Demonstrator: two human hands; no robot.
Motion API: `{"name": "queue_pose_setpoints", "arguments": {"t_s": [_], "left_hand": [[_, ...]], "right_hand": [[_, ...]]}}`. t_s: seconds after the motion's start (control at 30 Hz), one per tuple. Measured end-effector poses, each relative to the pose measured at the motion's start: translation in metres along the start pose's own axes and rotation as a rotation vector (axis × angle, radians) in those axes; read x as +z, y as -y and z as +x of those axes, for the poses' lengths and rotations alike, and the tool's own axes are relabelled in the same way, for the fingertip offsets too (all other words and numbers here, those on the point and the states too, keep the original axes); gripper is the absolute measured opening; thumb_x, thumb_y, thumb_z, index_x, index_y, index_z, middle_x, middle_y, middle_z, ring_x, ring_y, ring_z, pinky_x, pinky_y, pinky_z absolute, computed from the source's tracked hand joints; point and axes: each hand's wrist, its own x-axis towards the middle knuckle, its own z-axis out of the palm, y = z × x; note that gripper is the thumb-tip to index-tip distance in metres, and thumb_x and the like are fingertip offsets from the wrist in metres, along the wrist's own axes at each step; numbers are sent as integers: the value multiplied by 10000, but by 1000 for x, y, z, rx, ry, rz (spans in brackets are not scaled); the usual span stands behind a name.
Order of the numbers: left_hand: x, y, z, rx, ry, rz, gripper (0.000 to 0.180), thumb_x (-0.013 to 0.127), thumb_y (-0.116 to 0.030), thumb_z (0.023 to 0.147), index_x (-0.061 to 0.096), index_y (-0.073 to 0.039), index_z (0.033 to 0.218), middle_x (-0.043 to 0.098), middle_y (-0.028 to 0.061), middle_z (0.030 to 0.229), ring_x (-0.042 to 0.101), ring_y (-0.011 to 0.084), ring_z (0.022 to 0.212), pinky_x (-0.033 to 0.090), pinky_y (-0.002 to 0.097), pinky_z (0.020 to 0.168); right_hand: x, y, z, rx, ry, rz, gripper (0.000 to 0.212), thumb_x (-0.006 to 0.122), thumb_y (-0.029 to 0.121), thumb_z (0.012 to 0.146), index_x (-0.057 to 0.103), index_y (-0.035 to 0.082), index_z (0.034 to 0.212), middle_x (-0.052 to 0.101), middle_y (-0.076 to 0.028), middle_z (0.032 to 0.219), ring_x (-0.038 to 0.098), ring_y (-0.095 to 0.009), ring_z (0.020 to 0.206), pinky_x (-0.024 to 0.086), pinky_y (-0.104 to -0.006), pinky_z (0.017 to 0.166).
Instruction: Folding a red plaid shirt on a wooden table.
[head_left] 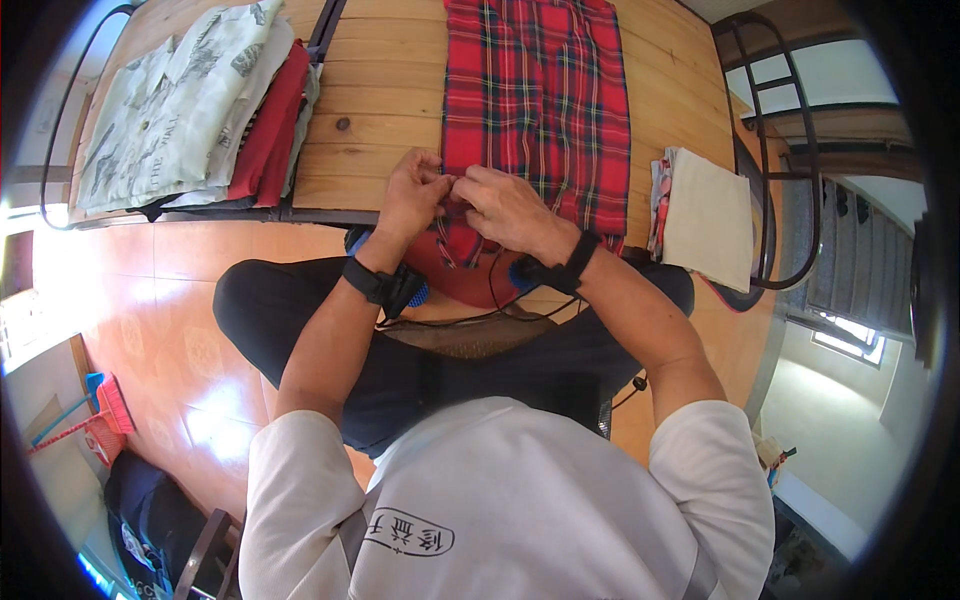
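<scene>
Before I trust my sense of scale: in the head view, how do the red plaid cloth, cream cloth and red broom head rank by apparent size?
Largest to smallest:
1. Red plaid cloth
2. Cream cloth
3. Red broom head

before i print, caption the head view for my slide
Left hand and right hand side by side at the left edge of a red plaid cloth on a wooden table.

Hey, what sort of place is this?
Probably a room in a home, though I can't be sure. There's a stack of folded clothes and a red plaid cloth on a wooden surface, with a broom on the tiled floor.
</scene>
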Motion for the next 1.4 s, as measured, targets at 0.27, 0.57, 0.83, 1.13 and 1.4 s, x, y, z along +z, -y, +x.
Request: {"name": "queue_pose_setpoints", "arguments": {"t_s": [0.27,0.57,0.83,1.13,1.4], "left_hand": [[18,7,-4,155,-8,423,344,706,-53,897,518,-35,1184,658,48,833,637,114,706,521,244,532],[9,19,14,157,-53,194,351,729,-41,874,528,-54,1163,639,43,835,609,105,645,496,252,514],[2,2,12,127,-94,212,353,740,-39,863,548,-53,1158,647,62,842,620,120,667,512,267,533],[27,-57,-26,881,-20,890,554,788,-234,815,578,-86,1305,582,167,1290,526,360,1210,418,473,1037],[12,-24,1,768,27,1225,827,618,-610,861,420,-136,1510,289,169,1599,212,464,1472,192,677,1147]], "right_hand": [[6,-9,-31,11,10,11,254,652,69,796,635,32,1047,567,-129,962,608,-336,903,519,-438,758],[28,-18,-45,78,-222,-39,222,631,69,805,634,23,1023,564,-149,962,613,-340,879,512,-441,758],[20,4,-55,-23,-258,-118,195,655,59,753,661,35,947,578,-111,889,602,-311,861,507,-411,784],[-83,-23,-9,243,-331,-62,211,634,113,875,655,27,1066,607,-138,997,612,-349,969,513,-460,811],[-104,-81,138,9,-248,-525,381,674,205,907,591,14,1227,605,-151,1165,589,-340,1053,491,-463,904]]}}
